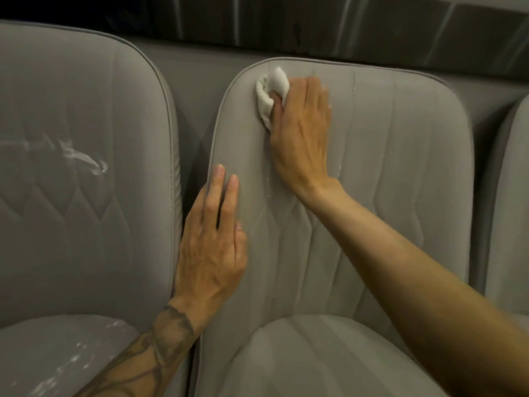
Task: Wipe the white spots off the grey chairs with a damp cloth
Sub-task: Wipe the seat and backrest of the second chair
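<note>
A grey padded chair (400, 167) fills the middle of the view. My right hand (300, 133) holds a bunched white cloth (270, 93) against the upper left of its backrest, close to the top edge. Faint white specks (340, 167) run down the seams just right of that hand. My left hand (211, 242) lies flat with straight fingers on the left edge of the same backrest. The grey chair on the left (86, 224) carries white smears (83, 159) across its backrest and white flecks (74, 359) on its seat.
A third grey chair (512, 196) shows at the right edge. A narrow dark gap (189, 167) separates the left and middle chairs. Behind the backrests runs a dark wall (315, 21).
</note>
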Motion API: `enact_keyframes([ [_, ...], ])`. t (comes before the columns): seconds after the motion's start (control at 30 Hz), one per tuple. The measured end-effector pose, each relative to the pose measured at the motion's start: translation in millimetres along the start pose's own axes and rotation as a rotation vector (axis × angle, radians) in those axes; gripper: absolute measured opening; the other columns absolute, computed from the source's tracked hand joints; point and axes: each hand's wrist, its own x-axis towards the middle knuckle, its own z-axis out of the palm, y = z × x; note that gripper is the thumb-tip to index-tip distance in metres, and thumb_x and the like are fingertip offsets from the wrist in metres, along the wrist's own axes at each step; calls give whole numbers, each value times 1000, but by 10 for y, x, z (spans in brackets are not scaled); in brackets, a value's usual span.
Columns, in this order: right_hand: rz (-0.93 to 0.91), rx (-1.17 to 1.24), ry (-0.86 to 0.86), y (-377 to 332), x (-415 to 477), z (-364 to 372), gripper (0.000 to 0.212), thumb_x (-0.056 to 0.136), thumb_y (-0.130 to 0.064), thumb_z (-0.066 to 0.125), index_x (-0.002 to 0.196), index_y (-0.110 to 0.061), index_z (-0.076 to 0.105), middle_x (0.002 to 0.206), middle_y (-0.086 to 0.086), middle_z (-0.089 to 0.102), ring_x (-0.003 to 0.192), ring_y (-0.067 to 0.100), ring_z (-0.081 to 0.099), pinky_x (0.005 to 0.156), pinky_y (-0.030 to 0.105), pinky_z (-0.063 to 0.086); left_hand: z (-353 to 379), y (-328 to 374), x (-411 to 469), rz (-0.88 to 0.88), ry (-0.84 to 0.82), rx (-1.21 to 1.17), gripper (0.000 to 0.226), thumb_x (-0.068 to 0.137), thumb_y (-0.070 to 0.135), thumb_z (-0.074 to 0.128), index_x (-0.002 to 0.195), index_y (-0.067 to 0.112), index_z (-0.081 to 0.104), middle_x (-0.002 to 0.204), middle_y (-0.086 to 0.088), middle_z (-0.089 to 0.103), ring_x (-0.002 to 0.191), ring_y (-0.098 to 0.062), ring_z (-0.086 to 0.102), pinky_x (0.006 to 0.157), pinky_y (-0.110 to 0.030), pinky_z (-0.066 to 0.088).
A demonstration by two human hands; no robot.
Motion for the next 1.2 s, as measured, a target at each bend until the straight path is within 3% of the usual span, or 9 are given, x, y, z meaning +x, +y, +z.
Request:
enact_keyframes([
  [0.1, -31, 63, -39, -28, -436, 4, 27, 98, -20, 45, 117, -5, 57, 104, 15, 55, 90, 29, 48, 76, 37, 36, 8, -2, 1, 1, -1, 1, 70, 96, 14, 42, 163, 8, 24, 173, -11, 14, 158, -29, 25, 127, -41, 27],
  [0.2, -133, 120, -237, 29, -1138, -158, 30, 97, -17, 50, 124, -7, 54, 106, 13, 55, 92, 30, 49, 79, 41, 40, 14, -22, -2, 3, 1, -5, 69, 97, 13, 43, 163, 8, 25, 173, -12, 16, 157, -29, 26, 126, -44, 29],
  [0.3, -227, 66, -258, 202, -992, -174, 29, 97, -20, 54, 123, -9, 57, 105, 13, 59, 91, 32, 51, 79, 43, 42, 2, -11, -7, 2, 2, -2, 69, 96, 13, 44, 163, 7, 26, 172, -13, 17, 156, -31, 28, 125, -45, 31],
  [0.43, -33, 1, -52, 194, -524, -14, 30, 98, -22, 48, 127, -12, 50, 107, 12, 53, 91, 29, 46, 77, 39, 38, 15, -31, -5, 7, -1, -5, 70, 96, 13, 43, 163, 9, 24, 173, -12, 16, 156, -32, 28, 125, -44, 29],
  [0.53, -44, 90, -150, 98, -1059, -44, 35, 102, -23, 38, 128, -5, 53, 111, 16, 55, 95, 34, 51, 83, 44, 42, 24, -40, -8, 15, 6, -3, 69, 97, 14, 42, 164, 9, 24, 173, -12, 15, 157, -31, 26, 126, -43, 29],
  [0.67, -91, 108, -311, 158, -1479, -189, 31, 96, -14, 56, 125, -4, 58, 111, 14, 57, 93, 35, 54, 82, 46, 44, 29, -39, -13, 9, 4, -5, 68, 98, 14, 43, 163, 8, 25, 173, -13, 15, 157, -30, 25, 126, -42, 27],
  [0.83, 8, 125, -93, 190, -862, 29, 33, 100, -19, 43, 131, -11, 45, 114, 13, 53, 98, 31, 48, 87, 41, 38, 32, -35, -13, 5, 5, -1, 70, 96, 13, 43, 163, 9, 25, 173, -12, 15, 156, -31, 27, 125, -43, 29],
  [1.03, -104, 144, -266, 145, -1652, -168, 26, 95, -11, 59, 119, -3, 60, 110, 13, 58, 94, 33, 55, 84, 39, 41, 21, -28, -5, -1, 0, -2, 67, 99, 15, 42, 163, 7, 26, 173, -13, 16, 157, -31, 26, 127, -41, 27],
  [1.2, -36, 105, -60, 136, -554, 10, 25, 101, -18, 46, 123, -8, 52, 104, 14, 53, 89, 30, 49, 76, 42, 42, 14, -32, -3, 4, -6, -1, 71, 96, 14, 43, 163, 10, 24, 173, -11, 15, 156, -33, 28, 126, -44, 29],
])
